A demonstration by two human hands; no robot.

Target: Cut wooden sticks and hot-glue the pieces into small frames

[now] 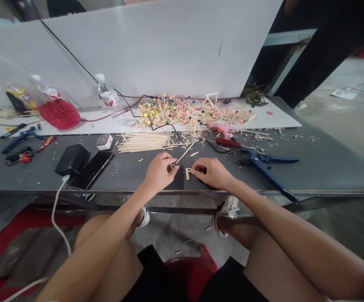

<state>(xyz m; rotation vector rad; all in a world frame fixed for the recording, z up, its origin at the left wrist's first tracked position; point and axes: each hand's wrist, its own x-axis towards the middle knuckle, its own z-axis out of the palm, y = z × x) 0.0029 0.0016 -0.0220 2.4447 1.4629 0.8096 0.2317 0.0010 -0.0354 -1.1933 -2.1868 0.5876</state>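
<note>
My left hand (159,171) is closed in a pinch on the near end of a long thin wooden stick (184,154) that slants up to the right over the grey table (326,159). My right hand (209,172) is closed on a small piece made of short glued sticks (188,173), pressed down on the table beside the left fingers. The two hands nearly touch at the table's front edge.
A bundle of sticks (144,141) lies behind the hands, then a pile of sticks with coloured balls (188,111). A pink glue gun (221,130) and blue cutters (268,167) lie to the right. A phone (91,169), black box (72,159), charger (104,141) and bottle (109,98) sit left.
</note>
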